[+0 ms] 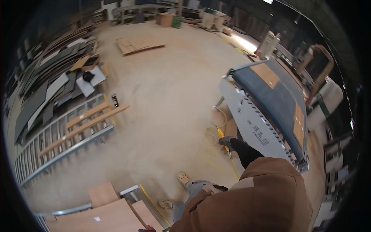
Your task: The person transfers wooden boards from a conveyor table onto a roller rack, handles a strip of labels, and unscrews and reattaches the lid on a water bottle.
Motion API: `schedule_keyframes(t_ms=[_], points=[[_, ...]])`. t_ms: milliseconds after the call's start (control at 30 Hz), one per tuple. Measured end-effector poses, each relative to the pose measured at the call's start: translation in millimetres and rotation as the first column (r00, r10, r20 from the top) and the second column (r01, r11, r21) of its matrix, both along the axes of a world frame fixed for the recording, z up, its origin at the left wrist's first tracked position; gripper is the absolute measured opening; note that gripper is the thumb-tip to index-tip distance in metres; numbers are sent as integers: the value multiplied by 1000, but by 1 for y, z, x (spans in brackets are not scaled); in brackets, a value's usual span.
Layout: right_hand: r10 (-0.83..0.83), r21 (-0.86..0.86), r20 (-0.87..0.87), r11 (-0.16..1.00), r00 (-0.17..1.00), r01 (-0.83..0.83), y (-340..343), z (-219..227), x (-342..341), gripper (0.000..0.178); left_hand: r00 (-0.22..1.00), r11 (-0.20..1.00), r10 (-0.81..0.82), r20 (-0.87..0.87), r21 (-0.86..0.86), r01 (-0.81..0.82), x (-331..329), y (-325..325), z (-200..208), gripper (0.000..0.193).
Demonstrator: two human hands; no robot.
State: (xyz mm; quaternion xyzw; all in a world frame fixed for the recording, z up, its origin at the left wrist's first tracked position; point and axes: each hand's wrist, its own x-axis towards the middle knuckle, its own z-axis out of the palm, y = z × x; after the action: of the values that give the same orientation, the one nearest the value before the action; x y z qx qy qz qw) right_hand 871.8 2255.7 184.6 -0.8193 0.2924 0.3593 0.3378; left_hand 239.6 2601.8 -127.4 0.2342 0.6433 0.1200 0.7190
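My right hand (226, 143), in a dark glove, is closed around what looks like a yellow air blow gun (220, 133). From its lower end a yellow hose (234, 165) runs down beside my brown jacket. Thinner yellow loops of hose lie blurred on the floor by the hand. Close to the right of this hand stands a grey-sided machine (253, 123) with a dark blue top. My left hand (147, 229) barely shows at the bottom edge, next to a light brown wood panel (112, 217); most of it is cut off.
Two wooden strips (87, 129) lie across a metal roller conveyor (63, 152) at left, with a dark can (114, 100) beside it. Stacked boards (50, 85) fill the far left. A flat wooden panel (140, 45) rests on the floor ahead. Wood pieces (266, 75) lie on the machine top.
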Motion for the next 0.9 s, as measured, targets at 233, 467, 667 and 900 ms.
schedule_keyframes(t_ms=[233, 467, 667, 900], points=[[-484, 105, 603, 836, 634, 538, -275, 4, -112, 26, 949, 875, -315, -2, -389, 289, 260, 34, 39, 32], [-759, 534, 613, 602, 218, 593, -404, 34, -126, 31, 737, 729, -675, 28, 173, 662, 569, -127, 131, 55], [-826, 799, 342, 507, 447, 325, -490, 42, -106, 20, 394, 408, -912, 115, 372, 834, 769, -393, 223, 30], [-583, 793, 306, 594, 753, 138, -559, 87, -46, 28, 204, -389, -863, -462, 865, 316, 994, -586, 303, 40]])
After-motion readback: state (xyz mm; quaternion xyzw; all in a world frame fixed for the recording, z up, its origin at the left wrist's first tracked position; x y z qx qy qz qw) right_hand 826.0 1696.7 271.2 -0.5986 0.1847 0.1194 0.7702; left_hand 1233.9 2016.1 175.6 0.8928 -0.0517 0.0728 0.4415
